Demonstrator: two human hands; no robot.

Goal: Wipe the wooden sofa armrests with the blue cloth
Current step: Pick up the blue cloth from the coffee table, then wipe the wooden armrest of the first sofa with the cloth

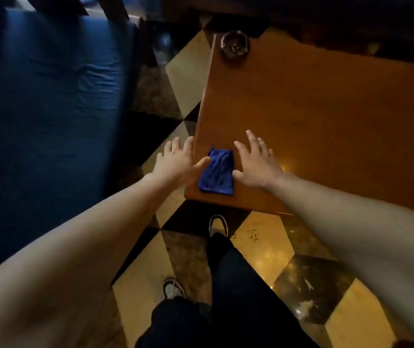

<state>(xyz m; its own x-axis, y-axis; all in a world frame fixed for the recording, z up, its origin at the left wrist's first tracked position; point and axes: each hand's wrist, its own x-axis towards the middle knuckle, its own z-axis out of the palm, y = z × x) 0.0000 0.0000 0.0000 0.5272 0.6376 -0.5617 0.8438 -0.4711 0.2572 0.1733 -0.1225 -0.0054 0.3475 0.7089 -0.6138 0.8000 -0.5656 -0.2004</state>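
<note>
Both of my hands are spread flat with fingers splayed, and neither has hold of anything. My left hand [176, 162] is at about nine o'clock from the blue cloth [217, 173], its thumb just touching or nearly touching the cloth's edge; I cannot tell which. My right hand [255, 163] is at three o'clock, just beside it. That cloth lies crumpled near the corner of the wooden table [326, 109], with a glass ashtray [234, 45] far off at twelve o'clock. The blue sofa cushion [50, 96] fills the ten o'clock side; I see no wooden armrest from here. I judge this the very first step, picking the cloth up, with no wiping begun. Next I need to close one hand over it, lift, then turn toward the sofa to find an armrest.
</note>
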